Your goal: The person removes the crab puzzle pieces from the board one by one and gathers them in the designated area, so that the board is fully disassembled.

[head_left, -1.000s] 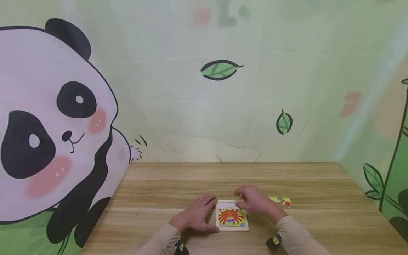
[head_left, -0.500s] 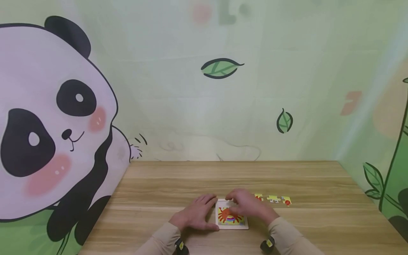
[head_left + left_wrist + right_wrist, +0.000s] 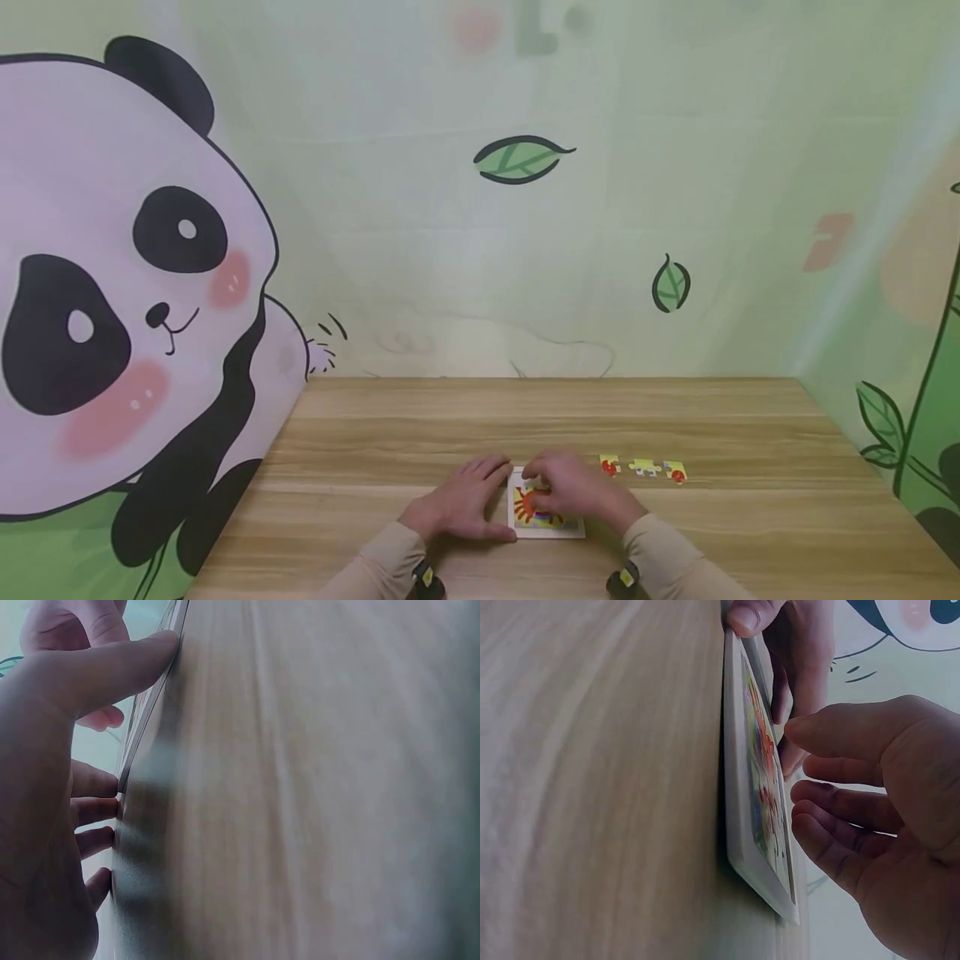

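In the head view a white-framed jigsaw puzzle (image 3: 547,533) with a red crab picture lies on the table. My left hand (image 3: 467,502) rests along its left side, fingers fairly straight, thumb at the near left corner. The left wrist view has that thumb (image 3: 150,656) on the frame's edge and the other fingers farther along. My right hand (image 3: 573,487) is over the puzzle, covering its upper right part. In the right wrist view its fingers (image 3: 829,836) are loosely bent close over the picture (image 3: 766,780), with no piece showing between thumb and fingers.
Several loose yellow and red jigsaw pieces lie in a row beyond the right hand, among them a red-marked piece (image 3: 609,467), a yellow piece (image 3: 643,467) and another red-marked piece (image 3: 676,472). The wooden table (image 3: 420,417) meets a printed wall cloth (image 3: 450,275) behind.
My right hand has moved left across the puzzle, uncovering the loose pieces to the right and covering more of the crab. My left hand has stayed at the frame's left side.
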`<state>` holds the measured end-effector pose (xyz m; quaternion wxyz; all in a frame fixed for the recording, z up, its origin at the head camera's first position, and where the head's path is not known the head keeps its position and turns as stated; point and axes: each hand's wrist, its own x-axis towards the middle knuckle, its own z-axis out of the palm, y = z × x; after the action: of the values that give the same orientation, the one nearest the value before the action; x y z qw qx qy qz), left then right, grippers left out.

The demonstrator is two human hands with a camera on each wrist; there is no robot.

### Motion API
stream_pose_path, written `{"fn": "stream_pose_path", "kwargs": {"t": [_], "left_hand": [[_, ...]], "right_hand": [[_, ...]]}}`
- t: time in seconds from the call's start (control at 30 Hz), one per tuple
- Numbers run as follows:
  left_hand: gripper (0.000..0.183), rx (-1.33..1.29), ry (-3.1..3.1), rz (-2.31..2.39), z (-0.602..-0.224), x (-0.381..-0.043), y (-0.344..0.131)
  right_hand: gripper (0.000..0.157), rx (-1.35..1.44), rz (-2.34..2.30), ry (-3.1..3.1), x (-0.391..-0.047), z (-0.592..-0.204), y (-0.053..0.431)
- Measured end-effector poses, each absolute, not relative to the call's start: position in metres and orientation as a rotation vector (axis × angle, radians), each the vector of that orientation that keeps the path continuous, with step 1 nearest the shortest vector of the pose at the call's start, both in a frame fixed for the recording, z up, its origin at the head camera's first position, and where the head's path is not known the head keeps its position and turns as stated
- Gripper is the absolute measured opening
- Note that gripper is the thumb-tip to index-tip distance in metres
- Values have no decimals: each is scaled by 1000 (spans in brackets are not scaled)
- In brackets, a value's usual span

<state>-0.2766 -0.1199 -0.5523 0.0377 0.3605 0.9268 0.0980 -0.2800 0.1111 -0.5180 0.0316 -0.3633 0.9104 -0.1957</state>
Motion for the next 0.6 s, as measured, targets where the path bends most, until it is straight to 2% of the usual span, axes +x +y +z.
{"fn": "stream_pose_path", "kwargs": {"t": [0.6], "left_hand": [[102,1095,2832,302,-548,-274,-119]], "right_hand": [[34,-1123,-619,2779,-276,-522,106]]}}
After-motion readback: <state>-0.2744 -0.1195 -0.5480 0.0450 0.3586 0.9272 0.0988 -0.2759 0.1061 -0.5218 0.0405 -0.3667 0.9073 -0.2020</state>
